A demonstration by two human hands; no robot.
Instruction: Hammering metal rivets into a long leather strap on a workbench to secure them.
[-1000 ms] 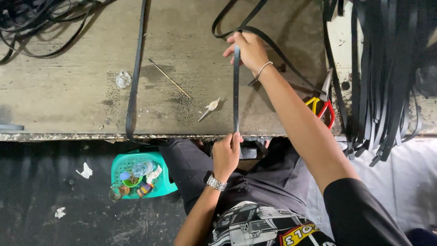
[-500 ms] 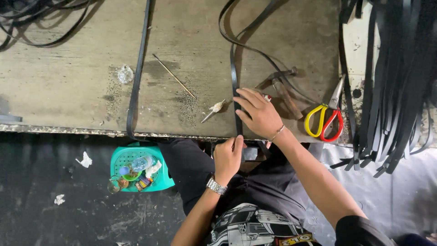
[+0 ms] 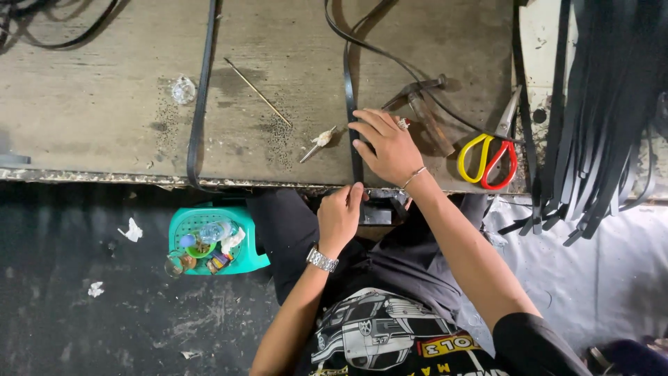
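A narrow black rubber strip (image 3: 350, 97) runs across the worn grey wooden workbench (image 3: 104, 104) to its near edge. The right hand (image 3: 390, 147) lies flat on the strip; the left hand (image 3: 341, 216) pinches its end at that edge. Yellow-and-red-handled scissors (image 3: 490, 150) lie just right of the right hand, near a bundle of hanging black strips (image 3: 598, 118).

The left hand (image 3: 339, 216) is curled with its fingertips pinched together and the forearm bent upward, while the right hand (image 3: 390, 145) lies palm down, fingers spread, arm extended.
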